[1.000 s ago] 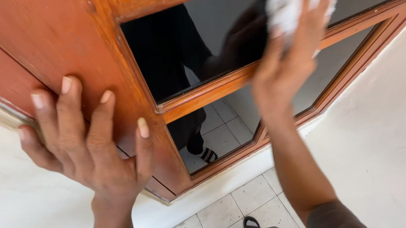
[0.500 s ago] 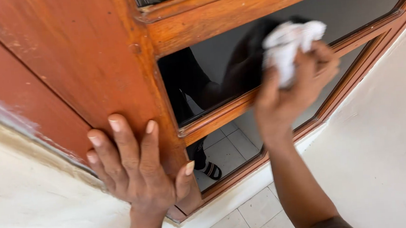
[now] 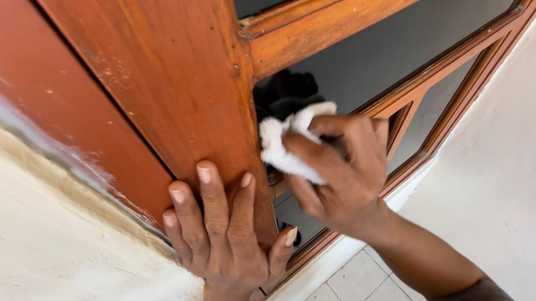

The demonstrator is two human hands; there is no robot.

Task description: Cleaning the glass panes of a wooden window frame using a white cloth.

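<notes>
A brown wooden window frame [image 3: 181, 100] with dark glass panes [image 3: 394, 51] fills the upper part of the view. My left hand [image 3: 223, 233] lies flat against the frame's vertical post, fingers spread, near its lower end. My right hand [image 3: 340, 170] is closed on a crumpled white cloth [image 3: 283, 146] and presses it against the glass right beside the post, in the lower left corner of a pane. A dark reflection shows in the glass above the cloth.
A rough white plastered wall [image 3: 40, 251] runs along the left and another white wall [image 3: 512, 176] on the right. Pale floor tiles [image 3: 349, 287] show below, between my forearms. A wooden crossbar [image 3: 347, 20] divides the panes above.
My right hand has carried the cloth down and left across the glass to the post. My left hand has slid along the post, and the view has moved closer to the frame.
</notes>
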